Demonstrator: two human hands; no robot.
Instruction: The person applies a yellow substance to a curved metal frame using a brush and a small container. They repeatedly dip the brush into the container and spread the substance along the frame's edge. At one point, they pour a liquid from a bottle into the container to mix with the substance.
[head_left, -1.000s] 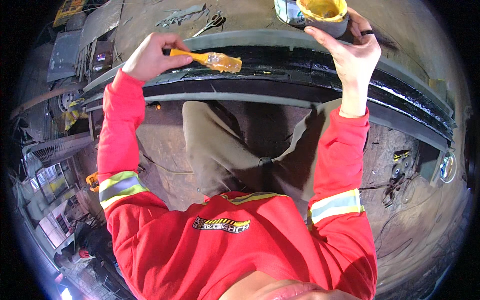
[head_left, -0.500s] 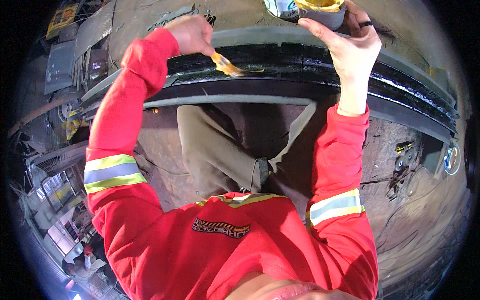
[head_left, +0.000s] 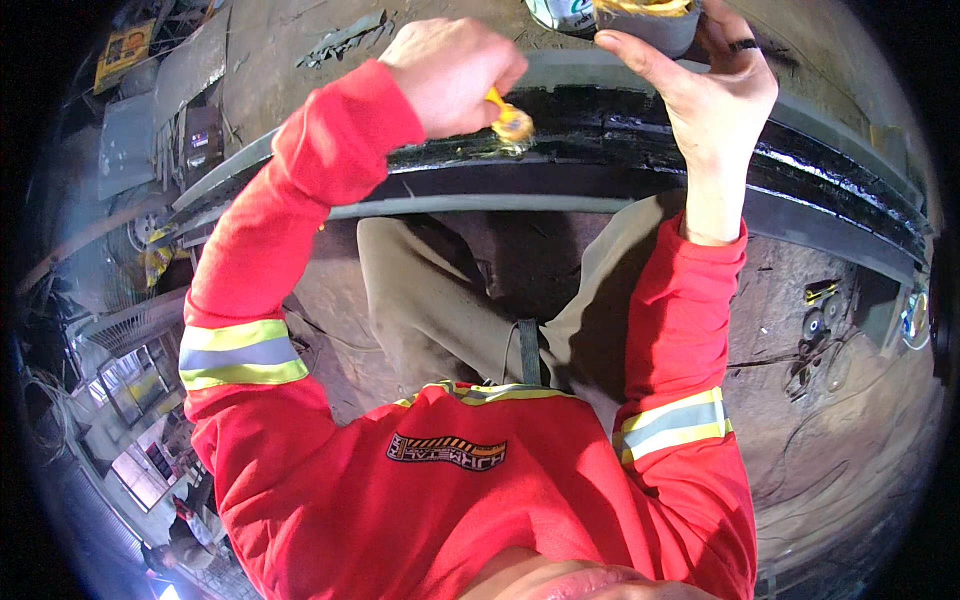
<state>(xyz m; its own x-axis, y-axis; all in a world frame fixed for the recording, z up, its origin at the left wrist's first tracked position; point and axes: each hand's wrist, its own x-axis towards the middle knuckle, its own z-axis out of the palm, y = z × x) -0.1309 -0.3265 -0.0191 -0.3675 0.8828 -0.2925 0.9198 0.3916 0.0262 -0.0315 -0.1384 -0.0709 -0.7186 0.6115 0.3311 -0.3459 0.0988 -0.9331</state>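
Note:
My left hand (head_left: 455, 78) is closed around a yellow-handled paintbrush (head_left: 513, 124), its tip pointing down at the glossy black face of a long metal beam (head_left: 590, 135). The bristle end looks tan and yellow, coated with paste, and appears to touch the wet surface. My right hand (head_left: 722, 95) grips a small grey tub (head_left: 655, 28) beyond the beam, thumb on the near side and fingers round the far right. Yellow paste smears the tub's rim; its inside is mostly cut off by the frame's top edge. A white can (head_left: 563, 14) stands just left of the tub.
The beam spans the view in front of my knees (head_left: 430, 290), with grey outer edges. A dark scrap pile (head_left: 345, 38) lies on the floor beyond. Tools and cable (head_left: 818, 325) lie at right; metal sheets (head_left: 128, 140) and clutter fill the left.
My left hand has moved right along the beam, and the brush has swung from lying flat to pointing more steeply down. The right hand still holds the tub, shifted slightly in view.

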